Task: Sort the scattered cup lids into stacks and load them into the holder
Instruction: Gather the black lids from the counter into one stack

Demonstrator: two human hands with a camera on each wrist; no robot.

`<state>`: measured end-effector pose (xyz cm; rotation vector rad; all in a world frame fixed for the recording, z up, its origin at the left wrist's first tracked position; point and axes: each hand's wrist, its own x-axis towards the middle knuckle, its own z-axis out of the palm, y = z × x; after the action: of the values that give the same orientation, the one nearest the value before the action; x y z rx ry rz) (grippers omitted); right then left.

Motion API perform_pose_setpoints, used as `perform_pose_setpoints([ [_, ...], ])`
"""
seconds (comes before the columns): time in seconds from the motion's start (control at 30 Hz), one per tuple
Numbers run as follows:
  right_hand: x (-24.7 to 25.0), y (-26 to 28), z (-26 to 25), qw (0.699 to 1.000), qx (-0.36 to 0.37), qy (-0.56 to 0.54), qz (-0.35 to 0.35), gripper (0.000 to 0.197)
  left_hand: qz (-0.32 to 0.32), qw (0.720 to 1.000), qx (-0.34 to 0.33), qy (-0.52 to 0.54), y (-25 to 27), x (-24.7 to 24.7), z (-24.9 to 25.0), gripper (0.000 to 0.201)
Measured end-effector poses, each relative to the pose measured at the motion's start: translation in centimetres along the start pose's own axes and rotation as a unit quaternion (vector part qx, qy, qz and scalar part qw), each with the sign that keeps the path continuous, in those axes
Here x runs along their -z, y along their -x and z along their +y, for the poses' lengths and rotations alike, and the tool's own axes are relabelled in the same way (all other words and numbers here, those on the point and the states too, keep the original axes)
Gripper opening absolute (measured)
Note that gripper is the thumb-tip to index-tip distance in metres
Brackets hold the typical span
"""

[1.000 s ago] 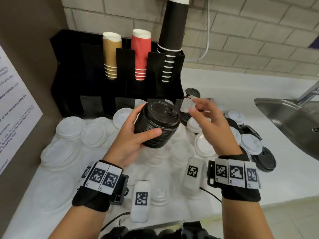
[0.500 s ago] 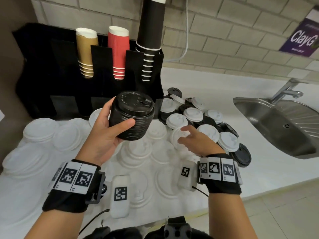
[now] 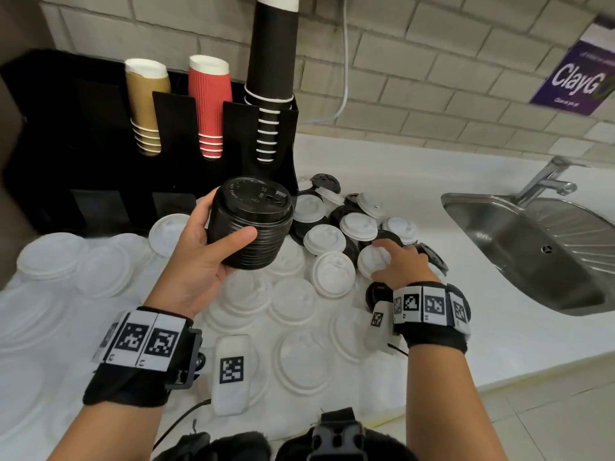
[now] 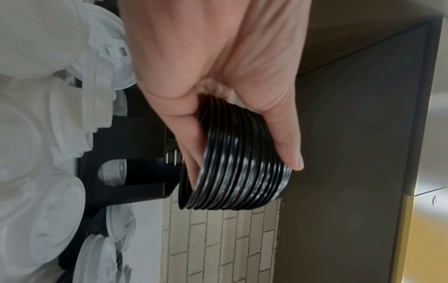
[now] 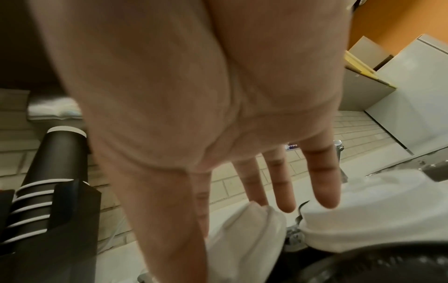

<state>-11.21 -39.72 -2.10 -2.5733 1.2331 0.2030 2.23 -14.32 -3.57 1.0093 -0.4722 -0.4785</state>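
**A:** I'm looking down at a white counter (image 3: 382,168) running along a pale brick wall, with a steel sink (image 3: 532,247) off to the right. What are you seeing on it?

**B:** Lids everywhere. Clear ones (image 3: 293,297) are lying spread across the near and left side, and small white lids (image 3: 324,239) are lying mixed with loose black lids (image 3: 324,183) in a pile by the sink.

**A:** And the holder?

**B:** The holder (image 3: 83,134) is standing against the wall on the left, with tan, red and black cups in its upper slots. The lower openings are too dark for me to tell what they're holding.

**A:** What am I doing with the left hand?

**B:** Your left hand (image 3: 203,251) is gripping the black stack (image 3: 253,224), thumb across the front, fingers curled behind. You're keeping it raised above the counter in front of the holder, I'd guess so the rims stay nested while the other hand is gathering more.

**A:** And the right?

**B:** Your right hand (image 3: 399,264) is reaching into the mixed pile with fingers straight and spread, not closed on anything. The fingertips are resting on a white lid (image 3: 372,259), with a black lid (image 5: 378,268) just beside it.

**A:** So I'm probably pushing whites aside to get at a black one.

**B:** That's my reading. Sorting is partly done; black lids are remaining in the pile, and I can't see that the stack has a slot ready.
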Motion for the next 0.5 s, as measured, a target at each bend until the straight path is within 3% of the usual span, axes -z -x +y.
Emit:
perform_pose_setpoints([
  [0.1, 0.4, -0.1, 0.2, 1.000, 0.003, -0.003, 0.006, 0.055, 0.009, 1.000, -0.003, 0.001, 0.0, 0.0, 0.0, 0.066],
  [0.23, 2.0, -0.5, -0.3, 0.991, 0.089, -0.094, 0.038, 0.048, 0.028, 1.000, -0.011, -0.004, -0.2, 0.3, 0.3, 0.064],
  [0.4, 2.0, -1.5, -3.0, 0.992, 0.119, -0.032, -0.035, 0.074, 0.036, 0.999, -0.017, -0.009, -0.2, 0.5, 0.4, 0.067],
  [0.5, 2.1, -2.5, -3.8, 0.987, 0.158, -0.010, 0.020, 0.059, 0.037, 0.999, -0.023, -0.015, -0.3, 0.8, 0.5, 0.069],
])
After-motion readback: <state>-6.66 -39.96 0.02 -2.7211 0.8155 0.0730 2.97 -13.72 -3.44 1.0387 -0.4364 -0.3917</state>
